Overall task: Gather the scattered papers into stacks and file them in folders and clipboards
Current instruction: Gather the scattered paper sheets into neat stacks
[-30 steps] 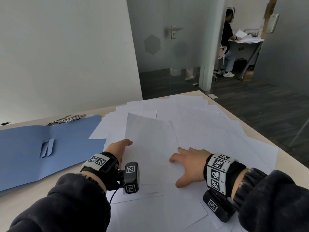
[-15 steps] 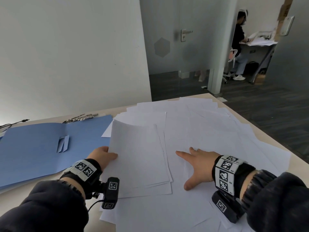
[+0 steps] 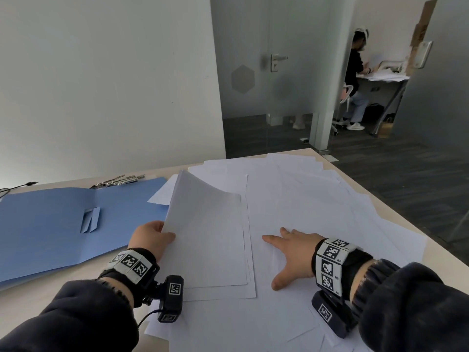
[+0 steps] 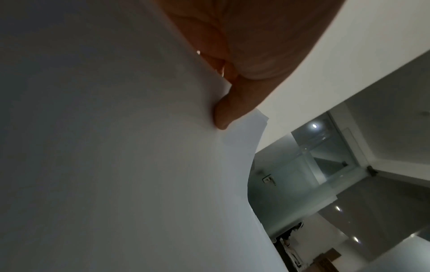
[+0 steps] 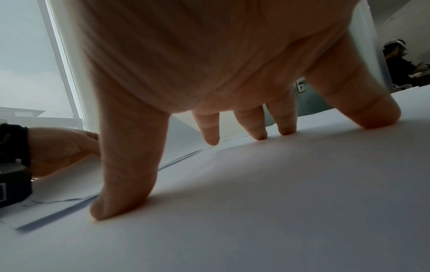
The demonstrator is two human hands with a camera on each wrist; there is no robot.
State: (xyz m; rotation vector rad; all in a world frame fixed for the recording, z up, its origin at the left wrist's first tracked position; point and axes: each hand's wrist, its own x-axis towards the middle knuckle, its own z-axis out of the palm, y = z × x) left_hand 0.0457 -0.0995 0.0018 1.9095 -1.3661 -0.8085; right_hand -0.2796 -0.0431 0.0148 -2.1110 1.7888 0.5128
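White papers [image 3: 317, 199] lie scattered over the right half of the table. My left hand [image 3: 152, 237] pinches the left edge of a small stack of sheets [image 3: 208, 229] and lifts that side, so the stack curls upward. In the left wrist view the thumb [image 4: 228, 112] presses on the sheets [image 4: 116, 165]. My right hand [image 3: 289, 252] lies flat with spread fingers [image 5: 125, 165] on the papers [image 5: 279, 202] beside the stack. An open blue folder [image 3: 50, 224] lies to the left of the lifted sheets.
Metal clips [image 3: 116, 180] lie behind the folder near the wall. A cable [image 3: 17, 186] runs at the far left. The table's right edge [image 3: 368, 196] drops to dark floor. A person [image 3: 355, 77] works at another desk beyond the glass door.
My left hand has drawn the sheets leftward toward the folder and raised their left edge off the table. The right hand has stayed flat on the papers.
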